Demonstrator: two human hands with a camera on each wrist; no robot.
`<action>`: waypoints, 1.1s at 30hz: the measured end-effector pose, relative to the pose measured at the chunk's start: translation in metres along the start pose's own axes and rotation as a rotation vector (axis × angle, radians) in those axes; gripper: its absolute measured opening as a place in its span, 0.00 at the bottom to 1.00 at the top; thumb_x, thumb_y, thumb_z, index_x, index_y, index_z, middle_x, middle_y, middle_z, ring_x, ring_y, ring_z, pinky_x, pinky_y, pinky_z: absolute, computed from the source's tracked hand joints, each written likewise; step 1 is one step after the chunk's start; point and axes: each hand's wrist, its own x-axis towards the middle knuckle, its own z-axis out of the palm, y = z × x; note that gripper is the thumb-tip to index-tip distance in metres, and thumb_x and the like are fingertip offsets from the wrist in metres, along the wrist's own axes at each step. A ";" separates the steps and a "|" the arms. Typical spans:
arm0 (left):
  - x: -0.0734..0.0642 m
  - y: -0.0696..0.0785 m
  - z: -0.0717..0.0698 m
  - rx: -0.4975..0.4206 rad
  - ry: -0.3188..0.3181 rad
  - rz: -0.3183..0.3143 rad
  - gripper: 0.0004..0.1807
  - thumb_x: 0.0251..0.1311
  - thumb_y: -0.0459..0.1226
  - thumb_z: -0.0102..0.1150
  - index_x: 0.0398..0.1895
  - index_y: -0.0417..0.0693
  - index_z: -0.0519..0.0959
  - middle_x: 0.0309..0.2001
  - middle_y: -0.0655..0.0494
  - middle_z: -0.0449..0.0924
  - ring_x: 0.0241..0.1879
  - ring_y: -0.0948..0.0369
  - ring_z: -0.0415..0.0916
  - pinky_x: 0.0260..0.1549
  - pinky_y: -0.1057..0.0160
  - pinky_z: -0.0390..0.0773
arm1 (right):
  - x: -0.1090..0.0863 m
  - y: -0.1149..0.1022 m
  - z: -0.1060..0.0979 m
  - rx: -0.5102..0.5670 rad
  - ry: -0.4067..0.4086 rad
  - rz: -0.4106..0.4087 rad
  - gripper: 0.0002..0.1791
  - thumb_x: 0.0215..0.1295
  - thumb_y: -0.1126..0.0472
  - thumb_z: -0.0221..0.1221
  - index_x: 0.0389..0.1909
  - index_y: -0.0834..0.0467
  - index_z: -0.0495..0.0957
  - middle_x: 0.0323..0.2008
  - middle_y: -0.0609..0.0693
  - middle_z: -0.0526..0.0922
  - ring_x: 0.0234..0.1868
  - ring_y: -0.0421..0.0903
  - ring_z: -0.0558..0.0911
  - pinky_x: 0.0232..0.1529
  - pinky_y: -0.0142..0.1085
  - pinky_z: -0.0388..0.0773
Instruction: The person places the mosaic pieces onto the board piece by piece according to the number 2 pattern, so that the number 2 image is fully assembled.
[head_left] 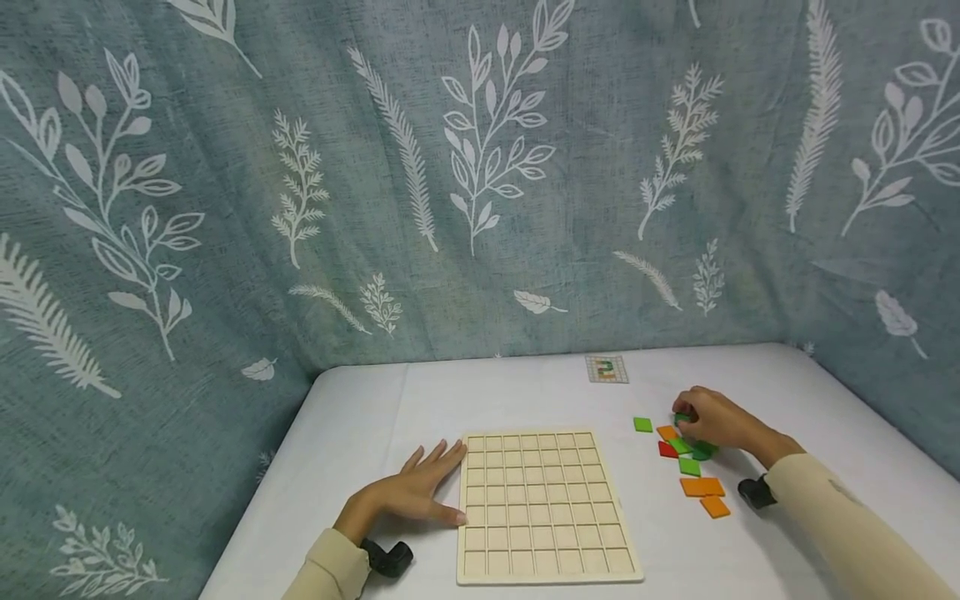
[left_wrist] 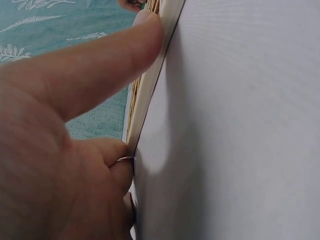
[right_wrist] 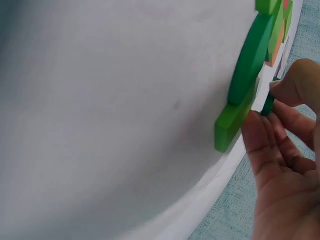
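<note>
1. Green tile (head_left: pixel 682 418): at 2 o'clock from the middle of the board, taking the head view's far side as 12; pinched between thumb and fingers, dark green in the right wrist view.
2. Right hand (head_left: pixel 714 419): gripping that tile, just over the far side of the pile.
3. Pile: a red tile (head_left: pixel 667 450) on its 9 o'clock side, an orange tile (head_left: pixel 667 433) towards 10, a dark green tile (head_left: pixel 703 451) towards 3, and a light green tile (head_left: pixel 689 467) towards 6.
4. Another light green tile (head_left: pixel 642 425) lies apart, at the pile's 10 o'clock; more orange tiles (head_left: pixel 692 487) lie at its 5 o'clock.
5. Board (head_left: pixel 543 504): cream, gridded, flat on the bench (head_left: pixel 360 433).
6. Left hand (head_left: pixel 415 487): fingers spread, thumb and fingertips against the board's 9 o'clock edge; a ring (left_wrist: pixel 124 159) shows on one finger.
7. Card (head_left: pixel 606 369): gridded, with a green and orange figure, at the board's 1 o'clock, near the far edge.
8. Cloth (head_left: pixel 480 275): blue-green with white leaves, hanging at 12 o'clock and round both sides.
</note>
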 end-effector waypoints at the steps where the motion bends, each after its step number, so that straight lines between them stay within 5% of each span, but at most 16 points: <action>1: 0.000 0.000 0.000 0.001 -0.001 -0.002 0.62 0.54 0.62 0.66 0.81 0.44 0.42 0.82 0.49 0.38 0.81 0.48 0.30 0.77 0.39 0.28 | -0.001 0.000 0.000 -0.004 0.007 -0.005 0.12 0.59 0.64 0.67 0.41 0.66 0.81 0.34 0.51 0.78 0.34 0.45 0.73 0.37 0.38 0.79; 13: -0.001 0.000 0.000 -0.018 -0.002 -0.010 0.62 0.53 0.62 0.66 0.81 0.45 0.43 0.82 0.50 0.39 0.81 0.48 0.31 0.77 0.40 0.27 | -0.010 -0.005 0.003 0.039 0.058 -0.021 0.12 0.60 0.62 0.67 0.43 0.64 0.82 0.33 0.47 0.80 0.33 0.41 0.73 0.32 0.31 0.76; 23: -0.002 -0.001 0.002 -0.031 0.004 -0.015 0.62 0.53 0.62 0.66 0.81 0.47 0.44 0.82 0.52 0.40 0.82 0.50 0.31 0.77 0.41 0.26 | -0.017 -0.032 -0.002 0.069 0.135 -0.159 0.12 0.60 0.65 0.67 0.44 0.63 0.82 0.33 0.45 0.79 0.30 0.35 0.70 0.30 0.29 0.74; 33: -0.002 0.000 0.000 -0.017 0.003 -0.005 0.61 0.54 0.63 0.65 0.81 0.47 0.43 0.82 0.52 0.39 0.81 0.49 0.30 0.77 0.41 0.26 | -0.016 -0.056 -0.006 0.092 0.119 -0.222 0.13 0.61 0.66 0.65 0.46 0.64 0.81 0.35 0.45 0.80 0.31 0.32 0.72 0.32 0.29 0.77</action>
